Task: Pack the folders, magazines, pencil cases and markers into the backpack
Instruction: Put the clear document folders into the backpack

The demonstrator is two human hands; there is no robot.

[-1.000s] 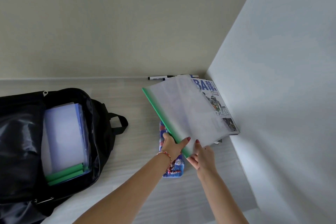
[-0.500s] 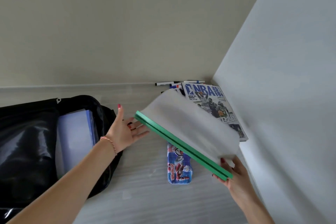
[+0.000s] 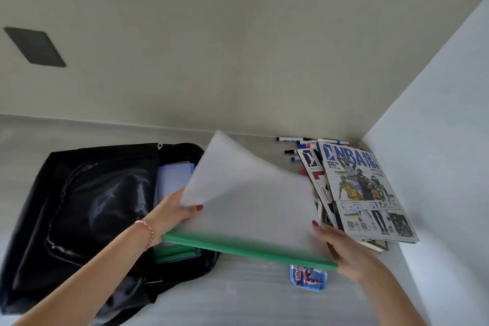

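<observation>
A translucent folder with a green spine (image 3: 251, 204) hangs level above the table, half over the open black backpack (image 3: 92, 209). My left hand (image 3: 172, 214) grips its left edge, thumb on top. My right hand (image 3: 344, 249) grips its right end near the spine. Inside the backpack lie other folders (image 3: 172, 180) with blue and green edges. A stack of magazines (image 3: 362, 190) lies at the right, the top one an NBA issue. Several markers (image 3: 296, 145) lie behind the stack. A blue pencil case (image 3: 309, 278) shows partly under the folder.
The pale wood-grain table (image 3: 238, 302) meets a beige wall behind and a white wall (image 3: 436, 167) on the right. The backpack's flap is folded out to the left.
The folder has moved left from over the pencil case to partly over the backpack's opening. My left hand, which had let go and reached toward the bag, now grips the folder's left edge.
</observation>
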